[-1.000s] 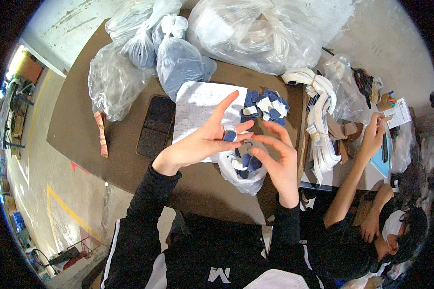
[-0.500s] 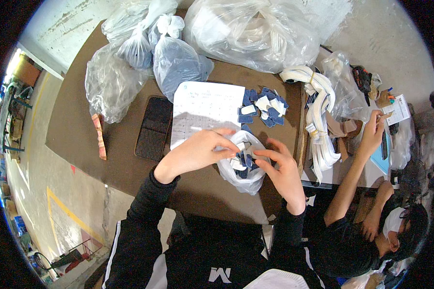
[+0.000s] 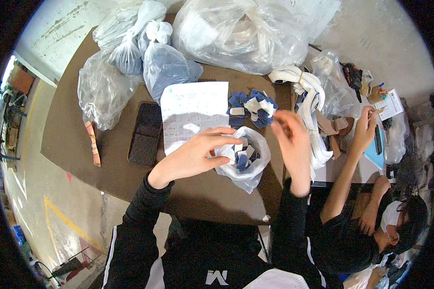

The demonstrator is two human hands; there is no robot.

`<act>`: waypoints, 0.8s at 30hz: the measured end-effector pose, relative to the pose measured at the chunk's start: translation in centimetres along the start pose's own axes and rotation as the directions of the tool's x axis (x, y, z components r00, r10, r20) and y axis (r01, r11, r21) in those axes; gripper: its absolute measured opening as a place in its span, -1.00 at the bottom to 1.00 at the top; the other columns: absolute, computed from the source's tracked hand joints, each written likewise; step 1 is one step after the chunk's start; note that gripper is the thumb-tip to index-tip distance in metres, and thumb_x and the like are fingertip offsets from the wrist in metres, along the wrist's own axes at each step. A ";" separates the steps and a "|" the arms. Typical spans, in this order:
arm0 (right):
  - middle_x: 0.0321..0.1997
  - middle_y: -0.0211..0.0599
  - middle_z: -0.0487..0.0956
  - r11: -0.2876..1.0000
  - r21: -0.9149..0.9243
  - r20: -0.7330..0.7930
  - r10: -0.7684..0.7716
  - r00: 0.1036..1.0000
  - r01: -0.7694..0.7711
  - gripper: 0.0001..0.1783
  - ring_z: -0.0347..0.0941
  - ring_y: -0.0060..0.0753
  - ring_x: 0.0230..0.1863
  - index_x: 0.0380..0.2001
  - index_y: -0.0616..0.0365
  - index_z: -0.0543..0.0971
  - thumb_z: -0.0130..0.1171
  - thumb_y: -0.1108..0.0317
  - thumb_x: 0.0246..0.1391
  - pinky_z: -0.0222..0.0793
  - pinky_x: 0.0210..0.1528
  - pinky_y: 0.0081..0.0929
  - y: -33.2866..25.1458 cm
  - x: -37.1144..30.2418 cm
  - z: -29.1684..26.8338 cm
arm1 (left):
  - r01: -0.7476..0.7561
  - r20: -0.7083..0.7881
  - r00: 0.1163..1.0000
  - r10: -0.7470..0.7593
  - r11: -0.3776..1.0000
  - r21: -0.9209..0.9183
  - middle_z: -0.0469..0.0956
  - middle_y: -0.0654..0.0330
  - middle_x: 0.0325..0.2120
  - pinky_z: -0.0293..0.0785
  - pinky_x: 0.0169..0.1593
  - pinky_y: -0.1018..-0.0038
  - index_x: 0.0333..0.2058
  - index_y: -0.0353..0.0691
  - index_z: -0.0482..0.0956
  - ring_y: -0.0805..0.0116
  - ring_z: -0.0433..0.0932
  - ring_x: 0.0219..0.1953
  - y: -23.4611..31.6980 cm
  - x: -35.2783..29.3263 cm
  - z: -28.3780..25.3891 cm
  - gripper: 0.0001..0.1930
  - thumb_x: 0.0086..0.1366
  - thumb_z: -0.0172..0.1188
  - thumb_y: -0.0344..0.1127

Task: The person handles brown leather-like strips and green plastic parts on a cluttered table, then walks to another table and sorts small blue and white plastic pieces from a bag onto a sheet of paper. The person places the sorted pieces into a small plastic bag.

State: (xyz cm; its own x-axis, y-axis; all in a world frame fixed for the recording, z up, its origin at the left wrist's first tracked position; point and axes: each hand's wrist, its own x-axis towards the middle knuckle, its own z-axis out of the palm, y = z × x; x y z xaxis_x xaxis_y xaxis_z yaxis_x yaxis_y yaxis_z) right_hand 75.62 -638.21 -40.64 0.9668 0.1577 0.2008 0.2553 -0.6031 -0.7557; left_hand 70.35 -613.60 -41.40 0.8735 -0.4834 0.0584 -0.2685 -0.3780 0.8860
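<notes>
A small white plastic bag (image 3: 255,176) stands with its mouth open on the brown table, holding several small dark-blue and white fabric pieces (image 3: 245,156). At its left rim is my left hand (image 3: 193,153), thumb and index finger spread apart over the edge of the mouth. My right hand (image 3: 292,144) is raised beside the bag's right side, with its fingertips at the right edge of a loose pile of the same blue and white pieces (image 3: 256,107). Those fingers are partly smeared by motion, so whether they pinch a piece is unclear.
A written paper sheet (image 3: 193,108) and a dark phone (image 3: 145,135) lie left of the bag. Filled clear bags (image 3: 166,67) crowd the far side. Bundled white strips (image 3: 316,111) lie at right, beside a co-worker's raised hand (image 3: 365,126). A patterned strip (image 3: 92,143) lies far left.
My right hand has left the bag's mouth and moved up and right to the pile. My left hand stays at the bag's left rim. The whole view has shifted slightly.
</notes>
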 end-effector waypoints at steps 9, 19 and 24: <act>-0.23 -0.01 0.57 0.982 -0.187 -0.093 0.006 0.996 -0.024 -0.62 0.52 -0.05 -0.26 -0.20 0.32 0.59 0.38 0.35 -0.11 0.41 -0.18 -0.27 4.9 3.3 3.4 | 0.070 -0.215 0.971 -0.107 0.982 -0.173 0.44 0.17 0.14 0.39 0.04 0.42 0.01 -0.14 0.55 0.33 0.44 0.12 -0.6 0.5 -0.9 -0.66 0.24 0.21 -0.41; -0.31 -0.36 0.64 0.925 0.336 0.337 0.056 0.940 -0.176 -0.77 0.52 -0.60 -0.33 -0.27 0.25 0.63 0.33 0.49 -0.09 0.39 -0.27 -0.58 -4.3 0.4 2.4 | -0.047 -0.197 0.964 -0.178 0.615 -0.787 0.38 0.16 0.16 0.22 0.27 0.37 0.30 -0.27 0.17 0.36 0.35 0.19 0.1 1.0 2.2 -0.46 0.40 0.04 -0.30; -0.11 -0.17 0.48 0.968 -0.003 0.048 -0.251 0.967 0.251 -0.69 0.44 -0.17 -0.09 -0.24 0.24 0.58 0.32 0.48 -0.15 0.35 -0.06 -0.34 -5.9 -1.1 4.5 | -0.033 -0.114 0.970 -0.215 0.349 -0.936 0.40 0.15 0.12 0.36 0.18 0.37 0.28 -0.27 0.20 0.34 0.41 0.14 0.6 1.4 2.3 -0.52 0.46 -0.06 -0.22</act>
State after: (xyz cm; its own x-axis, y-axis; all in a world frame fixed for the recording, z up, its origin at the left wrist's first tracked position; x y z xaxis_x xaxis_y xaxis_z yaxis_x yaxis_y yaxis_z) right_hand 73.07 -631.37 -39.21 0.8709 0.3412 0.3538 0.4900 -0.5468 -0.6789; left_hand 70.44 -616.33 -41.87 0.9513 -0.2972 -0.0814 0.2579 0.6232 0.7383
